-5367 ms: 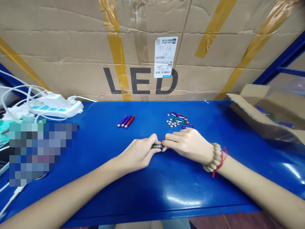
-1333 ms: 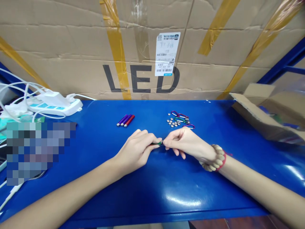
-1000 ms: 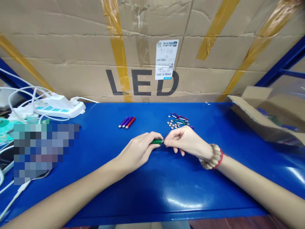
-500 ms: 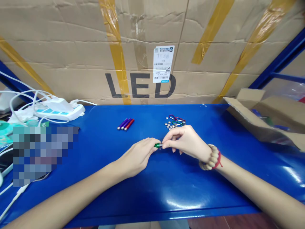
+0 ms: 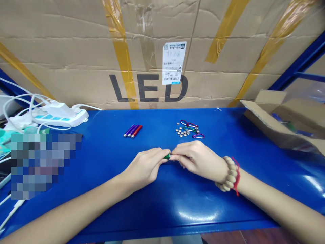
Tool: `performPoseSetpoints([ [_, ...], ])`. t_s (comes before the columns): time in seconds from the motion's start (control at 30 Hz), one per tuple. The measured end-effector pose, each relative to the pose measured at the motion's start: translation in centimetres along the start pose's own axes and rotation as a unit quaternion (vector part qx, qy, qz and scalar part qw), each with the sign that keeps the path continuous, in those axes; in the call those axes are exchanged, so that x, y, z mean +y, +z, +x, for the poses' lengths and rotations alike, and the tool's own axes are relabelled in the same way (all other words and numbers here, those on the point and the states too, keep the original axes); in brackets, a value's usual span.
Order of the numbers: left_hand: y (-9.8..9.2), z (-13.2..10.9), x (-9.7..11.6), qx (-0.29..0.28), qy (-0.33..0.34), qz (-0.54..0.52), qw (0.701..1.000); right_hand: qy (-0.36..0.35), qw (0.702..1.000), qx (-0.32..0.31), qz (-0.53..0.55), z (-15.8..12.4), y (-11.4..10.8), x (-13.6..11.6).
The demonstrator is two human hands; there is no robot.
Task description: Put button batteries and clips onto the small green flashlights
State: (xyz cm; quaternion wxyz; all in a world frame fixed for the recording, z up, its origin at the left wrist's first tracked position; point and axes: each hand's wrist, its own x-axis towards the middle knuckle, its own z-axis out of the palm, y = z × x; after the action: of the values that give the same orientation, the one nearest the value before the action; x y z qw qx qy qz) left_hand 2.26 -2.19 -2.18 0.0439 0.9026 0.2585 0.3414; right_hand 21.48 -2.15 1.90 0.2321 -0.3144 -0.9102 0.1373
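My left hand (image 5: 146,166) is closed around a green mini flashlight (image 5: 167,156), a slim metal tube. Only a short green stretch of it shows past the fingertips. My right hand (image 5: 200,157) pinches its right end, and the fingers hide the tip. Both hands meet just above the blue table. Beyond them on the left lie two purple tubes (image 5: 130,130) and a red tube (image 5: 137,131), side by side with silver ends. Behind my right hand several round silver button pieces (image 5: 181,132) are scattered beside a green carabiner (image 5: 189,129) and a purple carabiner (image 5: 198,136).
A large cardboard box (image 5: 88,67) marked LED stands along the back of the blue table (image 5: 106,217). On the left are a white power strip (image 5: 61,117) and tangled white cables. An open carton (image 5: 274,128) sits at the right.
My right hand has come in closer against the green flashlight's end, covering more of it, and has shifted slightly down. The purple carabiner behind it now shows.
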Motion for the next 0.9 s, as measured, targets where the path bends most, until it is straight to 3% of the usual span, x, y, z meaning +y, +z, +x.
performPoseSetpoints([
  [0.13,0.18,-0.11,-0.13,0.019,0.026,0.016,0.999,0.089,0.988,-0.032,0.123,0.1,0.19,-0.26],
  [0.3,0.01,0.1,-0.24,0.022,0.027,0.003,0.999,0.221,0.935,-0.071,0.269,0.27,0.24,-0.3],
  [0.53,-0.39,0.47,-0.12,-0.002,-0.024,-0.013,1.0,0.25,0.909,-0.074,0.326,0.53,0.06,-0.06],
  [0.7,-0.38,0.28,-0.1,0.001,-0.024,-0.02,1.0,0.266,0.89,-0.086,0.36,0.64,0.34,0.27],
  [0.8,-0.24,0.06,-0.22,-0.004,-0.009,-0.002,1.0,0.289,0.857,-0.103,0.415,0.62,0.61,0.27],
  [0.9,-0.15,-0.02,-0.32,-0.009,0.01,0.002,1.0,0.321,0.798,-0.112,0.497,0.62,0.78,0.2],
])
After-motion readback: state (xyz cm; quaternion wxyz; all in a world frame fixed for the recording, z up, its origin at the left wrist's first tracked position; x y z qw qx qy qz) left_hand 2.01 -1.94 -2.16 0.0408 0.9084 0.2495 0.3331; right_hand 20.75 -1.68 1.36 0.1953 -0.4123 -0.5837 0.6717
